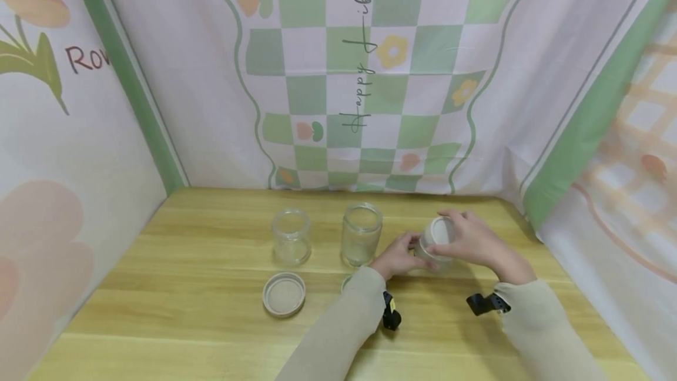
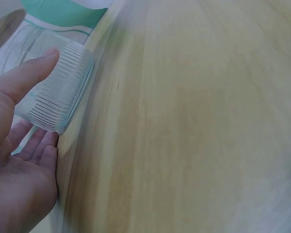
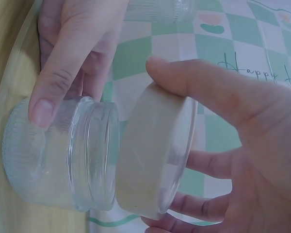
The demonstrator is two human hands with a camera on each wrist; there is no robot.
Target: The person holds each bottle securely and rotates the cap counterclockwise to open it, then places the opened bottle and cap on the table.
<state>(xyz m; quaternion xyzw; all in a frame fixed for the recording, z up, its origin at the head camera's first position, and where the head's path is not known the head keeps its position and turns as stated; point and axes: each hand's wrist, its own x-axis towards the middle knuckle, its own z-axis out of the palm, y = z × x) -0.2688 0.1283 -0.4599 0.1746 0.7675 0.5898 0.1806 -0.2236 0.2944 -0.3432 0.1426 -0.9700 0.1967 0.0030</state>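
At the right of the table, my left hand (image 1: pixel 399 256) holds a ribbed clear glass jar (image 3: pixel 48 155), thumb on one side and fingers round the other. The jar stands upright on the wood. My right hand (image 1: pixel 476 240) grips a pale round lid (image 3: pixel 153 150) by its rim, between thumb and fingers. In the right wrist view the lid is slightly tilted just off the jar's threaded mouth, with a narrow gap between them; whether their lower edges touch, I cannot tell. The left wrist view shows the jar's ribbed side (image 2: pixel 63 82) beside the left thumb.
Two open glass jars stand to the left, a shorter one (image 1: pixel 291 237) and a taller one (image 1: pixel 362 234). A loose lid (image 1: pixel 284 294) lies inside up in front of the shorter jar. Another lid (image 1: pixel 346 283) is mostly hidden by the left sleeve. A patterned curtain (image 1: pixel 365 75) hangs behind the table.
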